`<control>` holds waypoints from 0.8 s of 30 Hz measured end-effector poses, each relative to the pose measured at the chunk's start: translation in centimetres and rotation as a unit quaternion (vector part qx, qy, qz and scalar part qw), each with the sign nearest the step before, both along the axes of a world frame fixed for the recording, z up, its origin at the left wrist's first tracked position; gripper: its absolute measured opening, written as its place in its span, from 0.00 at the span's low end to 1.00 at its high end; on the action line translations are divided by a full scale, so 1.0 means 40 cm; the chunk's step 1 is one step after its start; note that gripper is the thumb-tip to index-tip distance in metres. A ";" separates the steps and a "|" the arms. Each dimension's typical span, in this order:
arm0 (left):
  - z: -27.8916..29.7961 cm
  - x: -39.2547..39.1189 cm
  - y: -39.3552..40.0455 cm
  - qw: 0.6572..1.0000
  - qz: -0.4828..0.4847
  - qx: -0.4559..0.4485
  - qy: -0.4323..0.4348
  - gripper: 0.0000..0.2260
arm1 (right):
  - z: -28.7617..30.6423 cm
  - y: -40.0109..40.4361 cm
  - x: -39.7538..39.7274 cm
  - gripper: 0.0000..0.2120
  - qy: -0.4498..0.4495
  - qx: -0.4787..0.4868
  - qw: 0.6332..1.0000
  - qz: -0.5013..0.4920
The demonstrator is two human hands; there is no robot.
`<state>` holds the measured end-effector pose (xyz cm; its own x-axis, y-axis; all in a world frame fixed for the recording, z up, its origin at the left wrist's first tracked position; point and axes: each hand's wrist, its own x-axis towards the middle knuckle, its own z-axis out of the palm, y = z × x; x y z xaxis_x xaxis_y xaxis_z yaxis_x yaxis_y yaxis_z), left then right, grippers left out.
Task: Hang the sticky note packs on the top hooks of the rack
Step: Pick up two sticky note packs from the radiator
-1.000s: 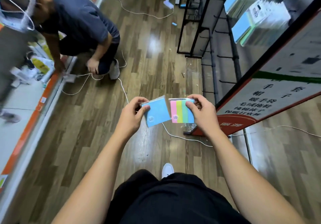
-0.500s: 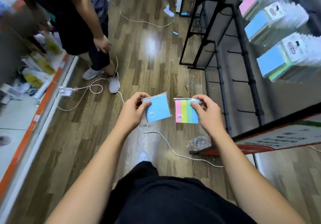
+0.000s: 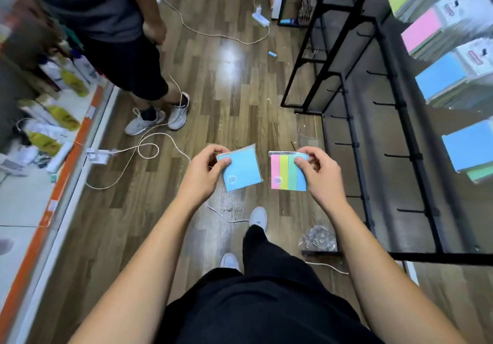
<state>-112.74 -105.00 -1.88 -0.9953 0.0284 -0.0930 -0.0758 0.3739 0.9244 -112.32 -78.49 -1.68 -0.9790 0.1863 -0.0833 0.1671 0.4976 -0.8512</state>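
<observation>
Head view: the left hand [image 3: 204,175] pinches a square blue sticky note pack [image 3: 240,168] and the right hand [image 3: 317,174] a striped pink, yellow, green and blue pack [image 3: 286,172], both over the floor. This looks like the carrying stage; next, each pack's hang hole must meet a top hook of the black metal rack [image 3: 400,119]. Those hooks are blurred and cut off at the frame edge.

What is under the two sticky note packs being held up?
Below the blue pack in the left hand and the striped pack in the right hand lies wood floor with a white cable; floor directly behind them is covered.
</observation>
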 end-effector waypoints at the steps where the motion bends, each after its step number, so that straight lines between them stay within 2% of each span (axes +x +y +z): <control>1: -0.003 -0.027 0.000 1.000 -0.002 0.001 -0.003 0.03 | -0.001 0.001 -0.025 0.05 0.000 0.001 1.000 -0.002; 10: 0.006 -0.380 0.021 1.000 -0.012 -0.029 0.004 0.03 | -0.021 0.015 -0.378 0.05 0.010 -0.028 0.999 -0.019; 15: 0.023 -0.567 0.036 0.999 -0.004 -0.035 0.004 0.03 | -0.002 0.021 -0.582 0.05 0.018 -0.022 1.000 0.004; 24: 0.004 -0.844 0.005 0.999 -0.013 -0.038 -0.016 0.03 | -0.011 0.004 -0.836 0.04 0.000 -0.024 1.000 -0.003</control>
<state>-146.52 -104.79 -1.72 -0.9908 0.0457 -0.1272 -0.0938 0.4452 0.8905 -145.74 -78.33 -2.11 -0.9778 0.1878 -0.0926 0.1701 0.4547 -0.8742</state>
